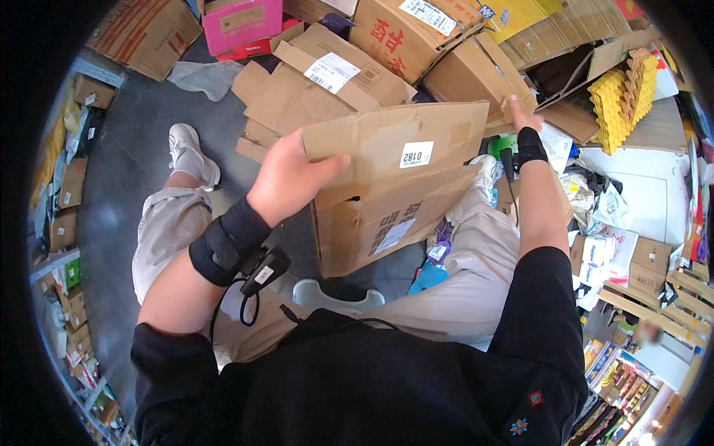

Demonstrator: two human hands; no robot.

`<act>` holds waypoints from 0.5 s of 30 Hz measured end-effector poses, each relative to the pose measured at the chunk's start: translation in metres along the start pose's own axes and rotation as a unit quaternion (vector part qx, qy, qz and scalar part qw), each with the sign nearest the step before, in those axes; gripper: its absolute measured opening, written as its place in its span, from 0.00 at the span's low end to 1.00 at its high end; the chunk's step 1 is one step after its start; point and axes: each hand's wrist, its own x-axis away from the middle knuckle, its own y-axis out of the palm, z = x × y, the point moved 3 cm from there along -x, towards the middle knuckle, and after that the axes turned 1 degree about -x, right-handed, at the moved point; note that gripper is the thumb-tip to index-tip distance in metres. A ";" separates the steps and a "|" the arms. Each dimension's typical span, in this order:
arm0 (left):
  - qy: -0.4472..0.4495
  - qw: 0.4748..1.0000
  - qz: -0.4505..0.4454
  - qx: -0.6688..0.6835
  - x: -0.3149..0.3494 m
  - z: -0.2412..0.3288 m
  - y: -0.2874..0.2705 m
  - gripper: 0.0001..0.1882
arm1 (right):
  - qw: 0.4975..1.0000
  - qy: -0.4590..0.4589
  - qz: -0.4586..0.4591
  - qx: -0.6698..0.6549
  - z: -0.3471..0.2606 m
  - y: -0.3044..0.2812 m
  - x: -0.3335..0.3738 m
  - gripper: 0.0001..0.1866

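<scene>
My left hand (301, 178) grips the left edge of a flattened brown cardboard box (439, 189), thumb on its face and fingers hidden behind. The box hangs tilted above my lap, with a small white label and dark printing on its face. Further right and farther away, my right hand (523, 119) is at the near end of another brown cardboard box (480, 70). Its thumb lies along that box's edge; the other fingers are mostly hidden. Black straps with a cable wrap both wrists.
Beyond my hands lies a heap of cartons, among them an opened box (297, 93) and a pink box (242, 26). Yellow egg-crate foam (623, 100) stands at the right, above plastic bags (595, 197). Shelves of parcels (71, 223) line the left. A stool (338, 296) shows between my legs.
</scene>
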 end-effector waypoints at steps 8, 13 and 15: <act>-0.068 0.985 -0.013 0.160 -0.004 -0.016 -0.005 0.20 | 0.846 -0.353 -0.357 -0.177 -0.094 -0.124 0.075 0.34; -0.058 0.963 -0.031 0.262 -0.008 -0.014 -0.012 0.18 | 0.797 -0.309 -0.493 -0.161 -0.089 -0.180 0.157 0.53; -0.032 0.949 -0.028 0.311 -0.006 -0.020 -0.026 0.19 | 0.797 -0.240 -0.500 -0.238 -0.090 -0.193 0.170 0.59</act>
